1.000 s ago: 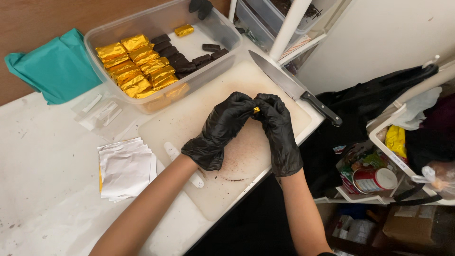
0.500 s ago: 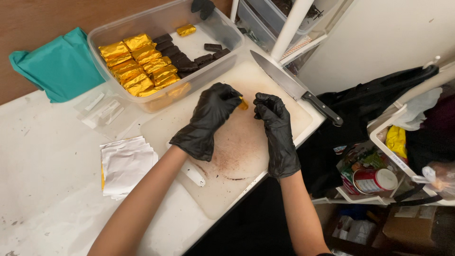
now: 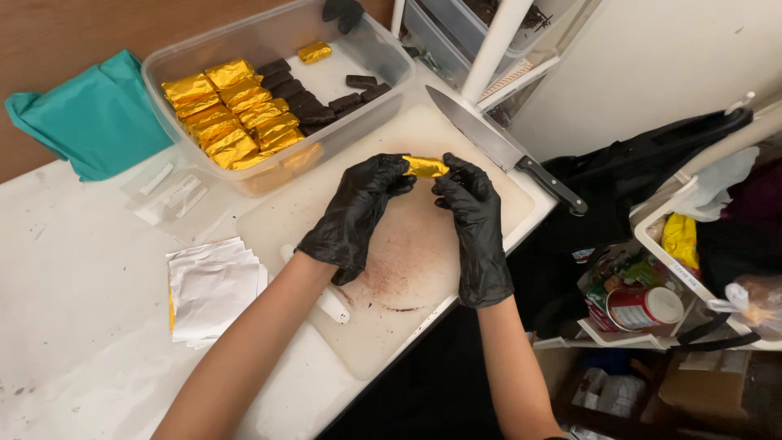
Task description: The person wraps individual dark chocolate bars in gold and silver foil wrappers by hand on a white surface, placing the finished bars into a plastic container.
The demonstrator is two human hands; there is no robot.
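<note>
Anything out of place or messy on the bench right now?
Yes. The knife lies at the cutting board's far corner, its handle poking past the table edge. Brown crumbs smear the board beneath both hands.

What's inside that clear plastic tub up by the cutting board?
The clear tub holds rows of gold-foil-wrapped pieces and unwrapped dark brown bars. Whatever lies beneath the stacked gold pieces is covered.

You're pinching a small gold foil-wrapped bar (image 3: pixel 425 166) between both gloved hands. Rows of gold foil-wrapped bars (image 3: pixel 232 114) are lying in the clear plastic tub (image 3: pixel 269 167). A red-and-white round can (image 3: pixel 643 308) is sitting on the right shelf.
</note>
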